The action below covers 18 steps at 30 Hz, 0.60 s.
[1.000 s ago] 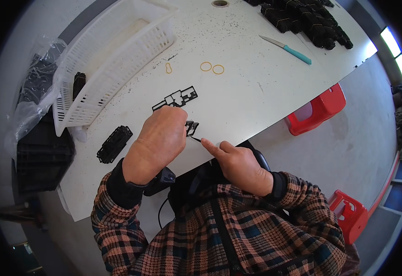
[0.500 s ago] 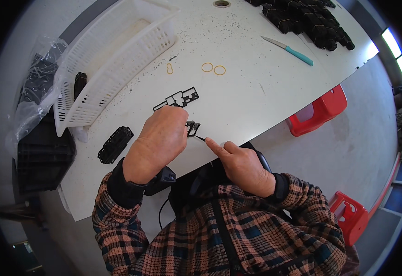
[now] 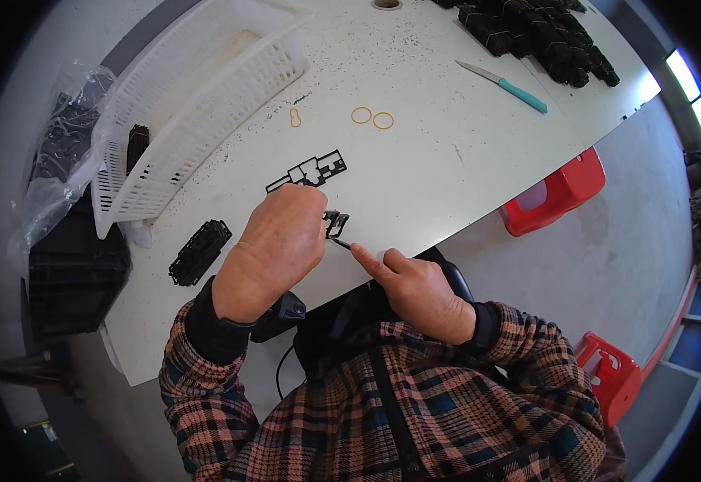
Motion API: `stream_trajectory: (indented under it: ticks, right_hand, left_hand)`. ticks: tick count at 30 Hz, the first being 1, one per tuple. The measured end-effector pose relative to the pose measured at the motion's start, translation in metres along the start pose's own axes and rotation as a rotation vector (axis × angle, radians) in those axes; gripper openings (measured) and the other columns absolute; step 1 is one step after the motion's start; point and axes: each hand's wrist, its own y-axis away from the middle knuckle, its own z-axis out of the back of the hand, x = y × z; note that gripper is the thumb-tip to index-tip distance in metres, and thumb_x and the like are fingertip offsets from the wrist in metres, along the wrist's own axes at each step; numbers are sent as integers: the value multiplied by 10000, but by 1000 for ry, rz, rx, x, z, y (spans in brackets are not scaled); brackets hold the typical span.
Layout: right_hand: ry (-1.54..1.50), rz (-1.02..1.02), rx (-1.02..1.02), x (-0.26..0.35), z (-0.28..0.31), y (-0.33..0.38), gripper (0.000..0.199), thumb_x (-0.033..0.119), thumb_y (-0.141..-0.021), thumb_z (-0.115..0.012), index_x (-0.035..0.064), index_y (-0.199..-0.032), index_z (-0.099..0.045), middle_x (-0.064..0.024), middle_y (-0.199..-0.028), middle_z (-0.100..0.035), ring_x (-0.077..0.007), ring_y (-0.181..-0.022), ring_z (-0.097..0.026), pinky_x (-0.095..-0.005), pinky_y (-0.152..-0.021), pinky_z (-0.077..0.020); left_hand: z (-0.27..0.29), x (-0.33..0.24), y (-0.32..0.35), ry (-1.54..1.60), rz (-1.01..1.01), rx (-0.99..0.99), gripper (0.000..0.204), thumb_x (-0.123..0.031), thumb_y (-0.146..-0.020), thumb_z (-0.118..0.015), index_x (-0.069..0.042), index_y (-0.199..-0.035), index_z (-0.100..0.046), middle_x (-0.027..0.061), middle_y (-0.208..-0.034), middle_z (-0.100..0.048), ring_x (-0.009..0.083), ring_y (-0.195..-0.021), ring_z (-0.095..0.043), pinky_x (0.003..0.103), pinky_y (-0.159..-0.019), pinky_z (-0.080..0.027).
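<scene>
My left hand (image 3: 274,241) is closed on a thin black plastic frame (image 3: 336,225), whose openwork end sticks out past the fingers on the right. Another openwork black frame (image 3: 318,169) lies just beyond the knuckles; the hand hides whether the two are joined. With the index finger stretched along it, my right hand (image 3: 423,296) grips a slim dark pointed tool (image 3: 341,243). Its tip is at the lower edge of the held frame, and its handle is hidden in the palm. A bundle of black frames (image 3: 199,253) rests left of my left hand.
A white plastic basket (image 3: 206,108) stands at the left, beside a clear plastic bag (image 3: 65,153) and a black crate (image 3: 77,273). Farther off are rubber bands (image 3: 383,120), a turquoise-handled knife (image 3: 519,94) and bundled black parts (image 3: 547,40). A red stool (image 3: 563,193) stands at the right.
My right hand has shifted slightly left, bringing the tool's tip farther along the lower edge of the held frame. My left hand has barely moved.
</scene>
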Motion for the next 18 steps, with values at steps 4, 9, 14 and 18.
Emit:
stream_trajectory:
  ticks: [4, 9, 14, 18]
  right_hand:
    - [7, -3, -11, 0, -2, 1, 751, -80, -745, -581, 106, -1449, -396, -96, -792, -477, -246, -615, -551, -350, -543, -494]
    - [7, -12, -30, 3, 2, -2, 712, -81, -753, -572, 108, -1426, -434, -104, -787, -491, -262, -614, -556, -356, -550, -492]
    - [-118, -19, -91, -7, -2, -1, 647, -81, -769, -559, 104, -1385, -487, -117, -777, -502, -280, -608, -555, -368, -558, -488]
    - [-198, -26, -112, -5, 0, -2, 594, -79, -782, -550, 96, -1349, -526, -128, -767, -505, -291, -604, -552, -377, -566, -484]
  left_hand:
    - [-1, -1, 0, -9, -11, -10, 153, -59, -772, -586, 66, -704, -529, 256, -699, -555, 438, -690, -543, 479, -615, -431]
    - [-1, -2, 4, -43, -6, -12, 149, -63, -773, -591, 63, -712, -539, 255, -711, -565, 437, -709, -551, 484, -636, -440]
    - [0, -7, 0, -69, 8, 2, 144, -64, -773, -593, 62, -717, -549, 256, -717, -571, 439, -720, -557, 485, -653, -451]
    - [-1, -7, 1, -104, 27, 36, 146, -67, -772, -597, 63, -722, -554, 260, -720, -570, 443, -726, -559, 483, -662, -456]
